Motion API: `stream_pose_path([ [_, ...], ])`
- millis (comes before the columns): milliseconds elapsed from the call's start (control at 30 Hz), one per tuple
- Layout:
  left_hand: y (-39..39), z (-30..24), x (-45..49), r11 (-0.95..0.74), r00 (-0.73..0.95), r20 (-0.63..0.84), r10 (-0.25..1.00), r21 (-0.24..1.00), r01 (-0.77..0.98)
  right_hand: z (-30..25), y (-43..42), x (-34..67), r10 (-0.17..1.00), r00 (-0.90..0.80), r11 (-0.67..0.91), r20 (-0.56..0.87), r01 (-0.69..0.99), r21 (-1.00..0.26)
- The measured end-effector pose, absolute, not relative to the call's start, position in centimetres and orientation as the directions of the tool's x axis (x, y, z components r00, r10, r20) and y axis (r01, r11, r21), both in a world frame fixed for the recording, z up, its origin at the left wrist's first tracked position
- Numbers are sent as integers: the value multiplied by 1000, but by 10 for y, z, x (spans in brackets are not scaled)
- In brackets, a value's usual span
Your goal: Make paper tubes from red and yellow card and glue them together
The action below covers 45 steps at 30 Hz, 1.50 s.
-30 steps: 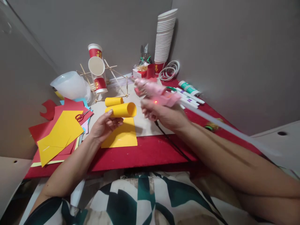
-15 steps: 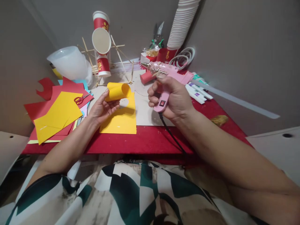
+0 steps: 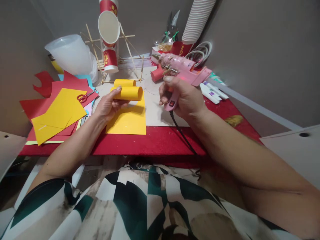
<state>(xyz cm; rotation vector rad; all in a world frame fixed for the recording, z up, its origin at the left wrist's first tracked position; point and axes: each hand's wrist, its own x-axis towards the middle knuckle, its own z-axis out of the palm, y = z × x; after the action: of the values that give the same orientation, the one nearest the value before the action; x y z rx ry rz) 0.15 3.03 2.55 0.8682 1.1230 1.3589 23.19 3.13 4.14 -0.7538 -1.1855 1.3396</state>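
My left hand (image 3: 109, 103) grips a curled piece of yellow paper (image 3: 131, 93) between thumb and fingers; its two ends roll into tube-like curves. Below it lies a flat yellow sheet (image 3: 127, 121) on the pale board. My right hand (image 3: 183, 95) is wrapped round the handle of a pink hot glue gun (image 3: 183, 70), held up with its metal nozzle pointing left. A glue stick sticks out of the gun's back, and a black cord hangs from the handle. The nozzle and the curled paper are apart.
Red and yellow paper sheets (image 3: 58, 106) with red scissors (image 3: 85, 97) lie at left. Behind stand a stick frame (image 3: 127, 50) with paper cups (image 3: 110, 60) and a white plastic jug (image 3: 70, 55). White markers (image 3: 211, 93), a cup stack (image 3: 198, 23) and a coiled cable (image 3: 206, 53) are at right.
My left hand has turned the yellow paper, so both rolled ends now show lengthwise. The glue gun has tilted slightly in my right hand. The whole view has shifted, with the table higher up.
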Motion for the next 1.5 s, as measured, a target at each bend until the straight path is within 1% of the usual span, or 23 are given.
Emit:
stream_pose_path([
  [67, 30, 28, -3, -47, -126, 38, 991, 996, -72, 40, 34, 232, 966, -132, 177, 224, -295, -939],
  [100, 29, 30, -5, -131, -126, 137, 982, 990, 56, 39, 36, 233, 966, -127, 183, 227, -286, -941],
  [167, 24, 34, -7, -289, -90, 328, 940, 909, 301, 37, 39, 233, 967, -121, 182, 222, -273, -944],
  [233, 18, 38, -7, -378, -18, 436, 900, 799, 468, 35, 43, 232, 971, -114, 174, 211, -266, -948],
  [367, 14, 39, 0, -404, 103, 452, 886, 643, 650, 27, 50, 232, 979, -84, 161, 184, -229, -960],
  [467, 16, 38, 6, -428, 182, 454, 872, 525, 736, 25, 53, 232, 973, -100, 184, 207, -198, -963],
  [533, 18, 40, 10, -447, 215, 460, 862, 488, 750, 25, 53, 232, 972, -107, 186, 209, -192, -964],
  [667, 15, 49, 15, -462, 246, 453, 857, 464, 756, 30, 50, 232, 979, -127, 134, 159, -188, -973],
  [800, 12, 60, 20, -469, 303, 408, 861, 409, 783, 31, 49, 232, 977, -158, 109, 144, -210, -972],
  [867, 13, 63, 22, -475, 329, 380, 865, 402, 783, 30, 50, 232, 975, -170, 105, 143, -213, -971],
  [933, 15, 62, 24, -473, 325, 366, 872, 459, 752, 29, 50, 232, 973, -176, 111, 149, -211, -971],
  [1000, 17, 60, 25, -445, 290, 347, 892, 563, 696, 30, 50, 234, 973, -172, 118, 156, -211, -970],
  [1100, 19, 56, 29, -352, 222, 273, 936, 717, 601, 34, 47, 236, 974, -156, 129, 162, -200, -971],
  [1167, 18, 53, 34, -302, 175, 246, 953, 782, 545, 36, 45, 238, 973, -155, 140, 169, -183, -973],
  [1400, 15, 43, 46, -256, 108, 232, 967, 857, 448, 38, 44, 239, 967, -171, 154, 188, -191, -969],
  [1500, 20, 37, 43, -293, 84, 285, 955, 862, 413, 38, 44, 238, 965, -181, 152, 189, -201, -968],
])
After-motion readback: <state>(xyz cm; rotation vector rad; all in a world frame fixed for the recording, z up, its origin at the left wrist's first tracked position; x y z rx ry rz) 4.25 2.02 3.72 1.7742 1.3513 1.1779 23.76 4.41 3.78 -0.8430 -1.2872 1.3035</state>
